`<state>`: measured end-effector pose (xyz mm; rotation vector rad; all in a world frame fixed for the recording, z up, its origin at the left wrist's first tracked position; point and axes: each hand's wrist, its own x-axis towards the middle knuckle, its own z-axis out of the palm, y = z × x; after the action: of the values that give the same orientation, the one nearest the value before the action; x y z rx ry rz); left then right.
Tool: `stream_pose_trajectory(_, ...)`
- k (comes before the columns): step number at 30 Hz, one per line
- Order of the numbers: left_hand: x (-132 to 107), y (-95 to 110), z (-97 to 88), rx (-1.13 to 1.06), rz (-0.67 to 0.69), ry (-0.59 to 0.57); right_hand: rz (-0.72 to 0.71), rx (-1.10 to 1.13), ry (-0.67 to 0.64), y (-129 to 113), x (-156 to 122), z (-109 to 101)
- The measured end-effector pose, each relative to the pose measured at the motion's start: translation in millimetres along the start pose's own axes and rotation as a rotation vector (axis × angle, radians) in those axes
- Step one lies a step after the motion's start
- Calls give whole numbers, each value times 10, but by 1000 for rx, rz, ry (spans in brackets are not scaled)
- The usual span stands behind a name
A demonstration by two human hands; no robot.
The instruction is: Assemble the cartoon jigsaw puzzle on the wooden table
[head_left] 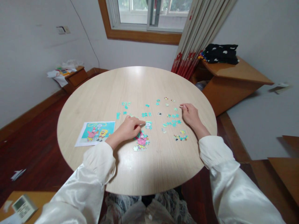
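On the table, my left hand [128, 128] reaches over with its index finger stretched out and the other fingers partly curled. Its fingertip touches or nearly touches the joined puzzle pieces with a pale blue-grey character [148, 125]. Just below this hand lies a joined section with a pink starfish character [141, 140], its upper left edge partly hidden. My right hand [190, 114] rests at the right of the loose pieces, thumb and index finger close together; anything between them is too small to make out. Near it lie a loose puzzle piece [175, 109] and a joined turquoise strip [172, 123].
A printed reference picture [80, 137] lies left of my left hand. Dark and yellow puzzle pieces [181, 137] sit at the right; more turquoise pieces [126, 103] are farther back. The round wooden table [140, 81] stands near a wooden cabinet [233, 76].
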<state>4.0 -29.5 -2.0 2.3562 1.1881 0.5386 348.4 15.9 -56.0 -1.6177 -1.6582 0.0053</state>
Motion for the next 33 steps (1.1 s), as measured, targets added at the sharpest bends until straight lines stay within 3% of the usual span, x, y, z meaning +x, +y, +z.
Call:
stream_pose_trajectory(3,-7,19,-9,153,81,-80,-1,-2,-7,-1,-2,0)
stream_pose_trajectory(7,-21,34,-2,169,110,-132,-1,-13,-8,-13,-2,-1)
stream_pose_trajectory(19,-28,36,58,147,147,-145,-40,-11,42,-204,-69,-82)
stream_pose_trajectory(25,6,-23,26,127,49,12,-69,20,19,-386,-157,-103)
stream_pose_trajectory(33,28,-64,-2,95,-76,203,-82,47,-6,-453,-219,-116)
